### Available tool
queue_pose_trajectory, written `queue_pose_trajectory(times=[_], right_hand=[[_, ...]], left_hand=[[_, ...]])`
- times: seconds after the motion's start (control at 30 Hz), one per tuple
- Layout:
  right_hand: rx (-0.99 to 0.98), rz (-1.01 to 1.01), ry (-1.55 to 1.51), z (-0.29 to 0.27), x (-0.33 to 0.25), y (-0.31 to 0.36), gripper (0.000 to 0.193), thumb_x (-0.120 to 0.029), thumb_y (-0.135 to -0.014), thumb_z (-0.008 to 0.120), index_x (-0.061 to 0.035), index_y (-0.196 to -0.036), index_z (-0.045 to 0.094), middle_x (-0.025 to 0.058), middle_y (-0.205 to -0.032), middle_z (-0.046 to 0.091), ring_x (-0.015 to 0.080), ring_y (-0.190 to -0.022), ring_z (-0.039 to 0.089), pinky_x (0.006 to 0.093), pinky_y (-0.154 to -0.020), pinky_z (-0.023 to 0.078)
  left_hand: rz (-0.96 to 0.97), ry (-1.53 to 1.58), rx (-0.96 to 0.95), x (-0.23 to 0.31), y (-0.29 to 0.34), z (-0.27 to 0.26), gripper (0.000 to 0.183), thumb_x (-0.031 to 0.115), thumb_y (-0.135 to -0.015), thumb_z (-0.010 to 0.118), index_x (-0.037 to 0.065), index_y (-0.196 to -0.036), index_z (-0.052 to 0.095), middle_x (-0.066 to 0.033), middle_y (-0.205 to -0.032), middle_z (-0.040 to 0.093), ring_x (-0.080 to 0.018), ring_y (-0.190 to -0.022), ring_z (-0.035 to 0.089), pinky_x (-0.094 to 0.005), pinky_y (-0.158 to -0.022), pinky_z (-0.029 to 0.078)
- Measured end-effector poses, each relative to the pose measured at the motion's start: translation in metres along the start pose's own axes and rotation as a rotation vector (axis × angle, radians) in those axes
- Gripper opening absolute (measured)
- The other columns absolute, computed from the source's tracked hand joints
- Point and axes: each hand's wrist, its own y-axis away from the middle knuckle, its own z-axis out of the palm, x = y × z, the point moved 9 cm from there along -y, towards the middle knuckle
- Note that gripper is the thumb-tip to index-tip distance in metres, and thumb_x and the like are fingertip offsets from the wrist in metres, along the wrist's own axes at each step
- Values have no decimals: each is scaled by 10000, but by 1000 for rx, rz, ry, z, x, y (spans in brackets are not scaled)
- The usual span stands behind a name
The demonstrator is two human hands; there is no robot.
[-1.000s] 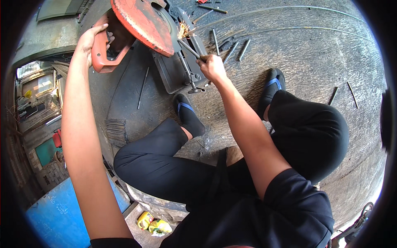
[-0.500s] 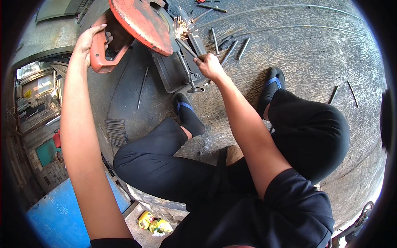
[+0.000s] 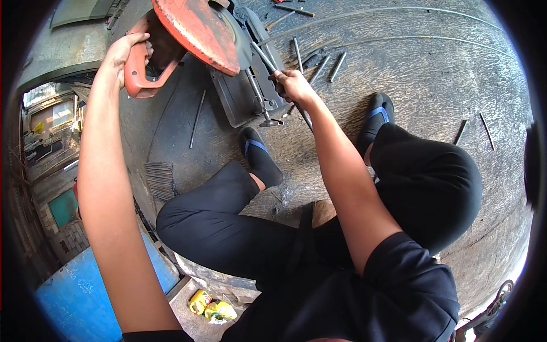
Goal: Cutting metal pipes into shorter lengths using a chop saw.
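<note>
My left hand (image 3: pixel 126 56) is wrapped round the orange handle (image 3: pixel 137 71) of a cut-off saw, whose round orange guard (image 3: pixel 196 37) is scuffed and covers much of the wheel. The saw's dark base (image 3: pixel 233 97) rests on the floor, with a clamp screw (image 3: pixel 257 94) along its near side. In my right hand (image 3: pixel 293 86) is a thin metal rod (image 3: pixel 263 57), held in closed fingers. One end points up toward the grey wheel (image 3: pixel 242 45); the other passes under my wrist. No sparks show at the wheel.
Several cut rods (image 3: pixel 337 67) lie right of the saw, and two more (image 3: pixel 487 131) at far right. A long bent wire (image 3: pixel 399 11) arcs across the floor. Near my left foot (image 3: pixel 259 155) is a bundle of rods (image 3: pixel 160 179). A blue panel (image 3: pixel 85 296) stands lower left.
The sparks at the wheel have stopped. My right hand has shifted slightly right and the rod has drawn back from the wheel, more of it now showing. My left hand stays on the handle.
</note>
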Motion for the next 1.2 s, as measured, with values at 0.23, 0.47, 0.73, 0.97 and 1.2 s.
queue_pose_trajectory(times=[0.23, 0.47, 0.73, 0.97, 1.2], right_hand=[[-35, -31, 26, 4, 3, -5, 309, -277, -963, 492, -14, -973, 655, -4, -607, 488, 76, -442, 388, 256, -402, 307], [-67, 17, 36, 11, 9, -2, 314, -273, -964, 486, -10, -955, 656, -16, -579, 462, 76, -434, 370, 264, -400, 288], [-54, 25, 29, 16, 16, -3, 343, -285, -955, 494, 12, -962, 664, -6, -581, 477, 93, -470, 412, 280, -436, 331], [57, -90, 225, 13, 15, -7, 361, -286, -935, 516, 40, -972, 668, 81, -664, 596, 164, -619, 562, 331, -610, 445], [137, -177, 409, 13, 6, -2, 339, -285, -907, 526, 28, -910, 654, 245, -785, 626, 364, -804, 627, 413, -746, 464]], left_hand=[[12, 59, -21, 2, 4, 5, 311, 243, -835, 663, 79, -1081, 567, -37, -838, 637, -140, -723, 634, -266, -625, 504], [31, 104, -40, 1, 3, 5, 333, 282, -835, 671, 100, -1095, 574, -6, -870, 656, -119, -716, 642, -234, -573, 495], [52, 80, -20, 4, 6, 4, 349, 280, -826, 689, 84, -1088, 564, -23, -874, 659, -124, -733, 650, -234, -554, 509], [33, 95, -30, 3, 5, 5, 369, 274, -824, 692, 66, -1095, 553, -42, -870, 659, -133, -730, 651, -225, -533, 514], [40, 101, -22, 3, 6, 5, 366, 271, -830, 683, 61, -1096, 547, -43, -855, 653, -132, -712, 640, -223, -523, 513]])
